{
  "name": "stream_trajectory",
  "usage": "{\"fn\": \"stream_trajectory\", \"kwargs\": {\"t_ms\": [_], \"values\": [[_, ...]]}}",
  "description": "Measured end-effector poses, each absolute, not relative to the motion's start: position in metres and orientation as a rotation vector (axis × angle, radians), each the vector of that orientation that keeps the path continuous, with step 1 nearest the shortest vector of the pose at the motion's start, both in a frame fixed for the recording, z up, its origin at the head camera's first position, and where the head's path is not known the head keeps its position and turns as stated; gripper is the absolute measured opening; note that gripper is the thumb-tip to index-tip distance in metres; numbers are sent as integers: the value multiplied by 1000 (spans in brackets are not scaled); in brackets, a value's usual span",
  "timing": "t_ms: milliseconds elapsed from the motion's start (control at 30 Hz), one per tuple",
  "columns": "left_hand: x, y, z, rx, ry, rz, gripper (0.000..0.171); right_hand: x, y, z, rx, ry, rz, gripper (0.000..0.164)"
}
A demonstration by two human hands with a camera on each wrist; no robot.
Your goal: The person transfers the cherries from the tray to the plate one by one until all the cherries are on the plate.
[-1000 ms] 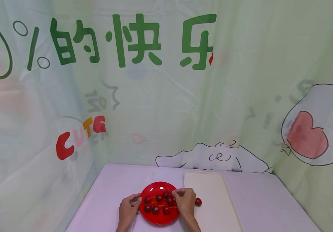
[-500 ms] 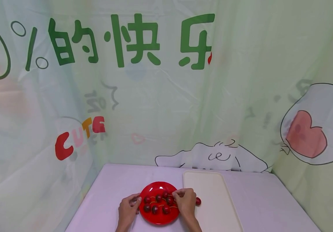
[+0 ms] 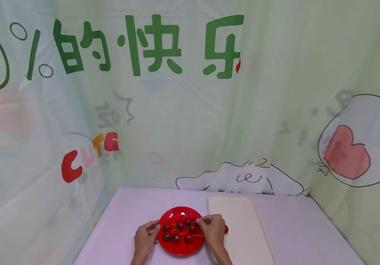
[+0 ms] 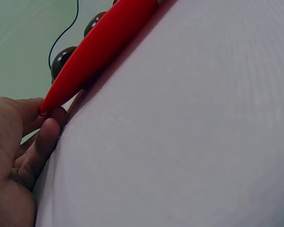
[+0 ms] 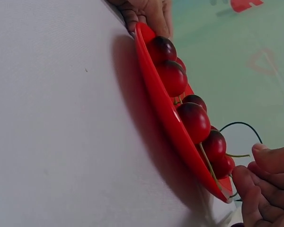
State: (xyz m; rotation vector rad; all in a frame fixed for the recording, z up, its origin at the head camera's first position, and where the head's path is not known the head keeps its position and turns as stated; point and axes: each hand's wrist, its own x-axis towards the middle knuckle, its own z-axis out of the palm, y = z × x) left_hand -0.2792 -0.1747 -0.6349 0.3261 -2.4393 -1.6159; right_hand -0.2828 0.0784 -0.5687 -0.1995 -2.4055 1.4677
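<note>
In the head view a round red plate (image 3: pixel 180 250) lies on the table, bearing several dark red cherries (image 3: pixel 188 238) with stems. My left hand (image 3: pixel 144 239) pinches its left rim, thumb above and fingers below; the left wrist view shows this hand (image 4: pixel 19 151) at the rim from close by. At the right rim is my right hand (image 3: pixel 213 231), thumb and fingers curled about the edge beside the cherries. From the right wrist, the fingers (image 5: pixel 270 191) sit close to the rim and a stem; their exact contact is partly hidden. One more cherry (image 3: pixel 226 229) shows behind the right hand, over the tray.
A long cream tray (image 3: pixel 247 235) lies right of the plate, partly under the right forearm in view. The table (image 3: pixel 305 228) has a pale cloth. Printed curtains (image 3: pixel 176 117) stand behind it and at both sides.
Both hands stay at the plate's rim, and the cherries on it keep their places. The whole head view shifts slightly to the left. The cherry over the tray is a little more covered.
</note>
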Motion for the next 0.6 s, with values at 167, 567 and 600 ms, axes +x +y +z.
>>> {"fn": "stream_trajectory", "kwargs": {"t_ms": [167,567,600], "values": [[-280,-176,-638,333,-2443,-1599,30,-276,87,-560,-182,-2391,1490,10],[-279,-175,-637,315,-2443,-1612,31,-274,119,-539,-162,-2340,1530,13],[-279,-175,-637,312,-2442,-1617,31,-275,122,-538,-164,-2339,1517,13]]}}
